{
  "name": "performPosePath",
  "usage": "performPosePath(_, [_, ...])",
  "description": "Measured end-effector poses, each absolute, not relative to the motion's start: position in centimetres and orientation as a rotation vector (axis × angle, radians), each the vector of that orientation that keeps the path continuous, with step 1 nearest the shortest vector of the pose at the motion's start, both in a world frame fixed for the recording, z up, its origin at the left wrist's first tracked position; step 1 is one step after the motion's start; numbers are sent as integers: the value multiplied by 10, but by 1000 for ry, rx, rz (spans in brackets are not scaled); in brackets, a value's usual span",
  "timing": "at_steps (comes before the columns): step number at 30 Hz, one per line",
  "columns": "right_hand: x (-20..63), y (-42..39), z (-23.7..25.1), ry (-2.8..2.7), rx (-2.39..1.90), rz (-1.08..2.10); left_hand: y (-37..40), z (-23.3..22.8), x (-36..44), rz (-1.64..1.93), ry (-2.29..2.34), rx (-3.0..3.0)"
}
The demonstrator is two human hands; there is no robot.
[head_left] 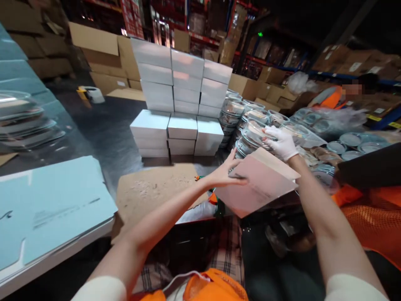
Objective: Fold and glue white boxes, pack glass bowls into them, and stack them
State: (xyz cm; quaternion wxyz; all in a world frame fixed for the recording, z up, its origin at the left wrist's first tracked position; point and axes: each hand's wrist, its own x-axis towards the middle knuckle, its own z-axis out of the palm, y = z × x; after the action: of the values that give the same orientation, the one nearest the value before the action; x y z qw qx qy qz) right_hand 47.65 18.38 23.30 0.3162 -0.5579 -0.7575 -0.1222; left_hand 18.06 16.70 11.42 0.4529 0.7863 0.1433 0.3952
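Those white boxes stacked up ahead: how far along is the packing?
Done: closed white boxes stand stacked several layers high. In hand: the left hand steadies an open box while the gloved right hand grips a clear-lidded dish. Left: stacks of dishes and flat box blanks remain.

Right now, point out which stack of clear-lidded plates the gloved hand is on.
The nearest, tallest stack, just behind the flat box; the gloved right hand rests on its top lid.

Pale flat box (257,184) tilted, held; clear lidded bowl (255,133) atop stack, gripped.
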Motion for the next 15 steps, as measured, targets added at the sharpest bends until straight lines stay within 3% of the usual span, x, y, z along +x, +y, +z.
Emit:
performPosePath(4, [471, 188, 218, -1786, -1429, -121, 190, 118, 217, 873, 391, 1945])
performPosePath(9, [468, 189, 227, -1434, -1391, -161, 190, 123, 212, 801, 388, 1922])
performPosePath(12, [462, 154, 234, -1223, -1207, -339, 176, 126, 171, 996, 496, 1944])
performPosePath(15, [444, 87, 221, -1143, -1028, -507, 156, 117, 109, 1409, 776, 2003])
